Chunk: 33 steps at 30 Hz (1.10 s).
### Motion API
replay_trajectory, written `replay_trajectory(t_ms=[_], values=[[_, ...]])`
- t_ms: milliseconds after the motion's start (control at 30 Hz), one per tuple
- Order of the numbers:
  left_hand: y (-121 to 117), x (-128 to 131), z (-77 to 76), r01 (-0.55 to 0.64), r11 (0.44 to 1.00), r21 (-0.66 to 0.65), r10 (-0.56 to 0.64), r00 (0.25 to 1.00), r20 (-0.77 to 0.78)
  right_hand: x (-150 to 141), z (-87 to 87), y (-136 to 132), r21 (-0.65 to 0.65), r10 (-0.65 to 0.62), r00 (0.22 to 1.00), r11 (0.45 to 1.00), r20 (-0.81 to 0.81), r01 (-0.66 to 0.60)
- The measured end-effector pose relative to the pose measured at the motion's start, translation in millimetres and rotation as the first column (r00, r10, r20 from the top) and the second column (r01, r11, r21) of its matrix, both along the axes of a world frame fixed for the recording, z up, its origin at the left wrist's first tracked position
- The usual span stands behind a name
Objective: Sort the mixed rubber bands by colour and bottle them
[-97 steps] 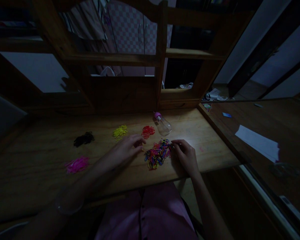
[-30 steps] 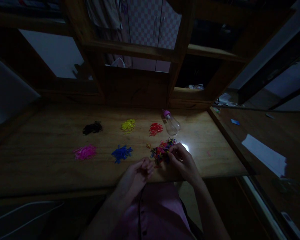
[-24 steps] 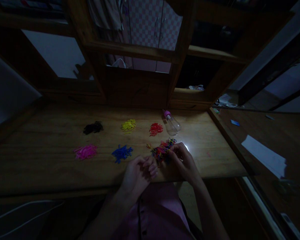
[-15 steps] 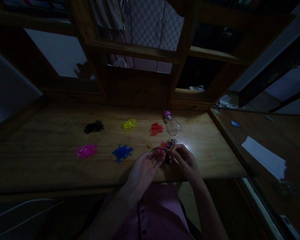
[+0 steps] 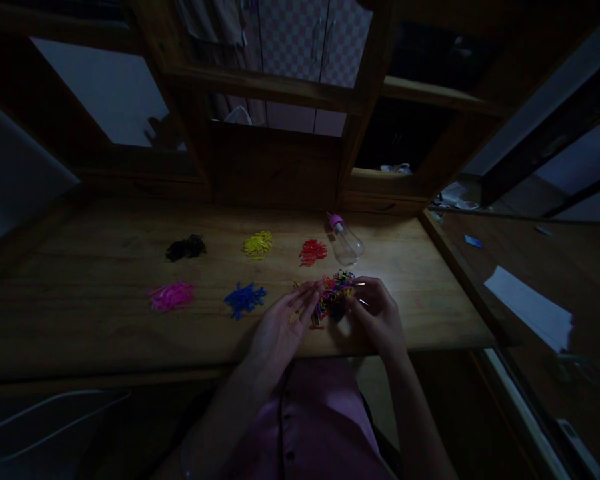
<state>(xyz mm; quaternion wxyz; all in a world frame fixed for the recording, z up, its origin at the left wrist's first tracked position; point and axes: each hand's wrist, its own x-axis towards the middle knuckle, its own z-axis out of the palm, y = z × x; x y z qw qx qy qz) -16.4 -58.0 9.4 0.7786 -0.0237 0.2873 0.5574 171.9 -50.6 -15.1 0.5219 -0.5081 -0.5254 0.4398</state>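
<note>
My left hand (image 5: 283, 323) is turned palm up and cupped beside a mixed heap of small rubber bands (image 5: 336, 292). A yellow rubber band (image 5: 294, 316) lies in its palm, by the fingers. At the heap's right side is my right hand (image 5: 377, 310), thumb and fingers curled in against the bands; what is between them is hard to make out in the dim light. Sorted by colour, more bands lie in piles: black (image 5: 186, 247), yellow (image 5: 257, 246), red (image 5: 313, 253), pink (image 5: 171, 296) and blue (image 5: 245, 300).
A clear bulb-shaped bottle (image 5: 347, 245) with a pink cap lies behind the heap. Wooden shelving (image 5: 275, 170) rises along the desk's back. On the right-hand surface are white papers (image 5: 529, 308) and a small blue packet (image 5: 473, 241).
My right hand has shifted slightly to the right and its fingers have curled more. More of the mixed heap shows between my hands. The view has tilted a little.
</note>
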Motion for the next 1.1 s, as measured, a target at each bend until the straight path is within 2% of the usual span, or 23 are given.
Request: replay_trajectory(t_ms=[233,367,467,600,800,867,933,1100], values=[[-5.2,6.0,4.2,0.044,0.999,0.029,-0.045,0.998,0.042,20.9,4.9,-8.2,-0.036,0.028,0.993,0.999,0.114,-0.024],[-8.5,7.2,7.1,0.047,0.998,0.031,-0.049,0.998,0.042,39.8,14.4,-7.5,-0.006,0.012,0.982,1.0,0.187,-0.011],[-9.4,6.1,10.4,0.034,0.999,0.019,-0.034,0.999,0.036,51.6,21.3,-2.8,-0.03,0.022,0.976,0.999,0.216,-0.016],[-11.0,2.8,11.7,0.021,0.999,0.028,-0.022,0.999,0.04,60.5,24.7,4.9,-0.046,-0.01,0.983,0.999,0.185,0.019],[-15.3,-4.7,9.1,-0.034,0.998,0.05,0.032,0.999,0.039,69.2,24.7,5.5,-0.064,0.029,0.999,0.998,0.03,-0.027],[-16.7,-7.7,6.2,-0.035,0.998,0.053,0.037,0.999,-0.027,74.2,22.8,4.3,-0.066,0.022,1.0,0.998,0.019,-0.021],[-19.0,-10.8,2.3,-0.025,0.998,0.062,0.035,0.984,-0.174,81.0,19.3,4.1,-0.079,0.015,1.0,0.997,0.028,-0.013],[-29.8,-17.0,-10.1,0.009,0.99,0.139,0.055,0.893,-0.446,102.0,6.3,9.2,-0.14,0.066,0.998,0.988,-0.016,-0.068]])
